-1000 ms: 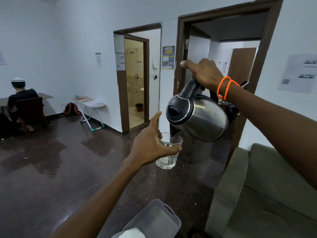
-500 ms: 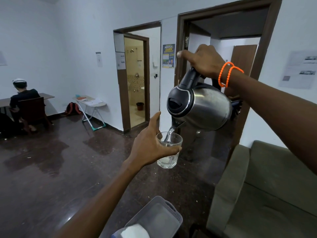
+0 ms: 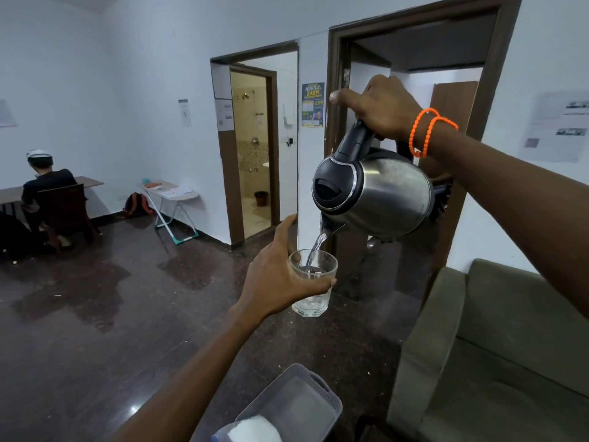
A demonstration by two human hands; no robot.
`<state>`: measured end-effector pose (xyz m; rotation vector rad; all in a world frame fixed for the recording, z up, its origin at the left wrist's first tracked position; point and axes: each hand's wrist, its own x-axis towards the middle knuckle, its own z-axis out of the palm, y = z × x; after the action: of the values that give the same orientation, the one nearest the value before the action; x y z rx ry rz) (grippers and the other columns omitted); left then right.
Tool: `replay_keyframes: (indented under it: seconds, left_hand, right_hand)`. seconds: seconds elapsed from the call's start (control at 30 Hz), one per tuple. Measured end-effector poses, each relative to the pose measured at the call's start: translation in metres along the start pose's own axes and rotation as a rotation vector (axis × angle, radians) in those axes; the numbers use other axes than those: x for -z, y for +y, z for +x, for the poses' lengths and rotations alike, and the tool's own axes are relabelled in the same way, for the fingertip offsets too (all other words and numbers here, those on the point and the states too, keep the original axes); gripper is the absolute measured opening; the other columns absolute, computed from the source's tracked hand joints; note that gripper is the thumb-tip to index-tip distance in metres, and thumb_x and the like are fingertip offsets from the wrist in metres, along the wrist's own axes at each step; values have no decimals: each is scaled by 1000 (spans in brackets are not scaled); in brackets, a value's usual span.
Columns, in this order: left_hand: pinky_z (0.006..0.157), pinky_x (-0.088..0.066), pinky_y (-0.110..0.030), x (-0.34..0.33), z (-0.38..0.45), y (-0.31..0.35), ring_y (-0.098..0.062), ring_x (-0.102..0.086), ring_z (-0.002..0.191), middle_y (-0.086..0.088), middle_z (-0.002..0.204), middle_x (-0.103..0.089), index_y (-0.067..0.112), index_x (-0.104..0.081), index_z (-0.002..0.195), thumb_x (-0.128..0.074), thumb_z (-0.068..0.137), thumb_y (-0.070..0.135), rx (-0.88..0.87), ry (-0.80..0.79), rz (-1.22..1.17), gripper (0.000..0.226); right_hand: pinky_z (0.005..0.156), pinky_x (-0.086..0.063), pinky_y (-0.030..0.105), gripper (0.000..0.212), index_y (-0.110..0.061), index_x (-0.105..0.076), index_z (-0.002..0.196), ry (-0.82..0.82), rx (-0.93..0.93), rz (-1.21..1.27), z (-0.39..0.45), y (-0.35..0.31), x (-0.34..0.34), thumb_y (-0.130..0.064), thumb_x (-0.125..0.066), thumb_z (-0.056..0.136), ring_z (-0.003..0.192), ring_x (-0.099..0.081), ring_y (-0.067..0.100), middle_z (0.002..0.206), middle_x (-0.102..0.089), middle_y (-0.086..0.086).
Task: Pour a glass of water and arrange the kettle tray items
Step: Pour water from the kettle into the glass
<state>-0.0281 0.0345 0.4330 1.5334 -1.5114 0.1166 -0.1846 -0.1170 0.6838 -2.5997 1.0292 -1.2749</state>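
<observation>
Glass: clear tumbler held in mid-air, centre of view, over dark floor; water covers only its bottom part.
Left hand: wrapped around the glass, thumb up, keeping it upright.
Stream: thin, running from the spout into the glass.
Kettle: steel, tipped spout-down, just above and right of the glass.
Right hand: clenched on the kettle's black handle.
Tray: grey basket, near edge, holding something white; too cropped to identify.
Done: pouring under way.
Left: fill further, set kettle and glass down, arrange the tray.
</observation>
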Motion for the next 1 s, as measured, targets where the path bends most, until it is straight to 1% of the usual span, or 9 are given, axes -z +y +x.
replay_keyframes:
  seconds: [0.07,0.13,0.2,0.33,0.5,0.57,0.73,0.83,1.0]
  left_hand:
    - [73,-49,-9,-1,-1,-1,5,-68,86,24,104,-66,44,-19,157,-83,57,81,-3,2,-5,124]
    - [75,-54,-13,-3,-2,-2,1,-70,88,19,108,-70,44,-19,157,-84,57,80,-5,10,-9,124]
    - [75,-52,-13,-4,-2,-3,0,-70,89,14,112,-72,44,-19,157,-84,57,80,-4,22,-14,124]
    - [75,-48,-9,-5,-3,-2,1,-69,91,19,111,-68,45,-19,157,-84,57,79,-4,23,-18,123]
    - [72,-42,-1,-6,-3,-2,5,-66,87,15,114,-70,42,-20,158,-83,58,80,3,23,-2,125]
    - [71,-41,0,-7,-3,-2,6,-65,85,12,114,-71,42,-20,158,-83,58,80,11,24,0,124]
    - [71,-46,-11,-11,-1,-5,2,-65,85,14,108,-67,41,-19,159,-84,56,79,27,23,7,127]
    - [75,-54,-18,-13,0,-7,-4,-66,89,7,116,-70,41,-18,159,-83,56,81,33,23,6,128]
    - [76,-53,-17,-16,0,-7,-4,-68,91,11,113,-68,41,-18,159,-85,56,78,55,27,-2,127]
  right_hand:
    - [77,-58,56,87,10,-66,75,-5,11,-7,-1,-1,0,-75,-51,77,61,-60,38,65,-64,20]
    - [76,-58,57,86,9,-66,73,-4,18,-8,-1,-1,2,-75,-50,77,60,-59,33,68,-66,23]
    - [77,-57,57,83,5,-64,69,-5,15,-16,-2,-1,3,-76,-49,77,63,-61,35,70,-65,22]
    - [80,-57,57,70,-9,-56,61,-7,13,-37,-3,-2,3,-77,-49,76,73,-63,39,77,-65,19]
    - [70,-55,54,70,-6,-56,60,-7,43,-28,-2,4,2,-73,-50,81,56,-50,27,58,-53,9]
    - [69,-54,53,70,-7,-54,57,-16,58,-41,-2,5,1,-72,-49,82,53,-46,25,55,-49,7]
    - [70,-53,53,69,-9,-51,54,-10,46,-46,0,6,-2,-73,-52,80,58,-48,25,57,-51,8]
    - [68,-52,52,68,-11,-49,51,-7,49,-36,2,8,-4,-72,-54,79,56,-47,24,55,-50,6]
    - [67,-52,51,68,-11,-48,50,-14,64,-25,3,14,-8,-71,-54,81,54,-46,23,51,-48,4]
